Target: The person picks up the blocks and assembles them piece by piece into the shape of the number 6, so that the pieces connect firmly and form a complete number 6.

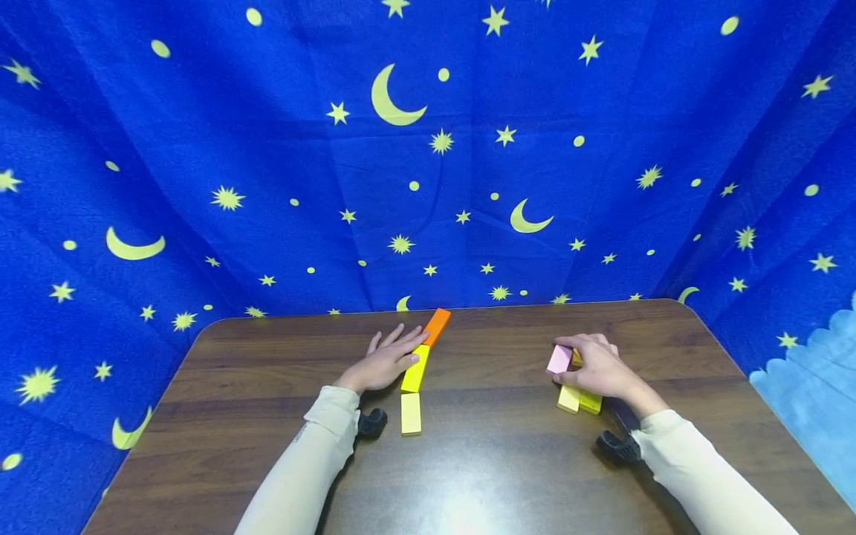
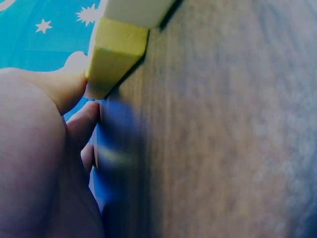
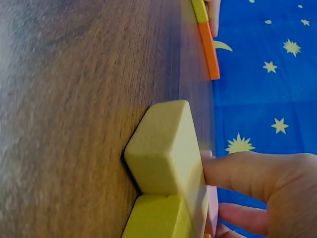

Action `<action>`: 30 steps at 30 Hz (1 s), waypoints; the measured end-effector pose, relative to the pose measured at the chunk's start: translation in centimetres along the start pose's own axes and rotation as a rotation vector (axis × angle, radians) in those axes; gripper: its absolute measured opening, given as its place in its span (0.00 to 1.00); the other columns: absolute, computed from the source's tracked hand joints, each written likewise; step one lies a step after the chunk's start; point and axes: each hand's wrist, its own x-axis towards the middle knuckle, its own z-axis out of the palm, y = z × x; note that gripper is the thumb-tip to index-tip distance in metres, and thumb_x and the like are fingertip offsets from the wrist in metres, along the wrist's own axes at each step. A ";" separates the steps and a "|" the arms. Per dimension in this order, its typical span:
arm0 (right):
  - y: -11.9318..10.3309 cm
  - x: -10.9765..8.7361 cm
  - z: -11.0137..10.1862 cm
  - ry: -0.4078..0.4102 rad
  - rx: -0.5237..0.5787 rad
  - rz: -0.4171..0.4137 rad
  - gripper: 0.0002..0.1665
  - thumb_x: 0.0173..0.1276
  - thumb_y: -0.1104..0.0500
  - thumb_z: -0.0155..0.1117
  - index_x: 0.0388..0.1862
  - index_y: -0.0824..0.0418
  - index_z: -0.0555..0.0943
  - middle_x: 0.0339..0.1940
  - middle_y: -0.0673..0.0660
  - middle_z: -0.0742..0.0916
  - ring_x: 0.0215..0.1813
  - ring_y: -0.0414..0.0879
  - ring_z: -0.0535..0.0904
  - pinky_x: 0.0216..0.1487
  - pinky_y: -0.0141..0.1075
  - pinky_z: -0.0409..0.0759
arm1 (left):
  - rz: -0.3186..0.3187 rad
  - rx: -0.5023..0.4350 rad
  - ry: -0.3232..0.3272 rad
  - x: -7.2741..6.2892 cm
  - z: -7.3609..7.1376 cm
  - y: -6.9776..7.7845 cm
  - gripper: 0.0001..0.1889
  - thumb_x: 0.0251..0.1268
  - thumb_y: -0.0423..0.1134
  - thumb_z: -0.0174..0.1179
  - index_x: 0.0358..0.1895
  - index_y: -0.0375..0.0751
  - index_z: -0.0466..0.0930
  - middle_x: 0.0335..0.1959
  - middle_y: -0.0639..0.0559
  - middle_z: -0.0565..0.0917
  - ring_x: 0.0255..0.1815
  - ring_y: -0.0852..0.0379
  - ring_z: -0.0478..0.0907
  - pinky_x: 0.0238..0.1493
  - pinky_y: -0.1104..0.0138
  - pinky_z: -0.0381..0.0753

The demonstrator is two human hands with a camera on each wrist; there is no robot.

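On the left side of the table, an orange block [image 1: 438, 327], a bright yellow block [image 1: 415, 369] and a pale yellow block [image 1: 411, 414] form a slightly bent row. My left hand [image 1: 381, 365] lies along the row's left side with fairly straight fingers; its thumb touches the yellow block [image 2: 119, 39]. To the right, my right hand [image 1: 602, 368] pinches a pink block [image 1: 559, 360] between thumb and fingers. Beside it sit another pale yellow block [image 3: 156, 144] and a greenish-yellow block [image 3: 153, 218]. Another orange block [image 1: 576, 358] is partly hidden under the hand.
The brown wooden table [image 1: 495, 416] has a blue star-and-moon cloth [image 1: 468, 171] hanging behind its far edge. Bare tabletop lies between the two groups of blocks. A black wrist mount [image 1: 371, 423] is on the left wrist, and another black mount [image 1: 618, 448] on the right.
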 end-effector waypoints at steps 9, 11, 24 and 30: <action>-0.6 0.1 0.2 0.049 -0.022 -0.015 0.37 0.47 0.56 0.80 0.57 0.70 0.82 0.51 0.68 0.86 0.56 0.66 0.72 0.48 0.55 0.65 | 0.000 -0.016 0.003 0.2 0.0 0.0 0.28 0.83 0.48 0.41 0.81 0.51 0.54 0.82 0.52 0.51 0.83 0.45 0.35 0.75 0.40 0.26; -0.7 0.1 0.2 0.059 -0.017 -0.025 0.37 0.47 0.56 0.80 0.57 0.69 0.82 0.51 0.68 0.86 0.56 0.65 0.72 0.48 0.55 0.65 | -0.009 -0.018 0.005 0.2 0.0 0.0 0.28 0.83 0.49 0.41 0.81 0.52 0.54 0.82 0.53 0.51 0.83 0.46 0.35 0.75 0.41 0.26; -2.7 -0.7 1.0 0.082 0.009 -0.085 0.36 0.47 0.54 0.81 0.56 0.67 0.83 0.50 0.63 0.87 0.57 0.63 0.73 0.49 0.53 0.65 | -0.020 -0.010 -0.003 -0.1 0.2 -0.1 0.28 0.83 0.49 0.41 0.81 0.54 0.54 0.82 0.54 0.51 0.83 0.46 0.35 0.75 0.40 0.27; -3.9 -1.0 1.5 0.075 0.021 -0.125 0.36 0.48 0.55 0.81 0.56 0.66 0.83 0.50 0.61 0.87 0.58 0.61 0.73 0.50 0.51 0.65 | -0.011 -0.015 0.003 0.0 0.1 0.0 0.28 0.83 0.48 0.42 0.81 0.52 0.55 0.82 0.53 0.51 0.83 0.45 0.36 0.75 0.40 0.27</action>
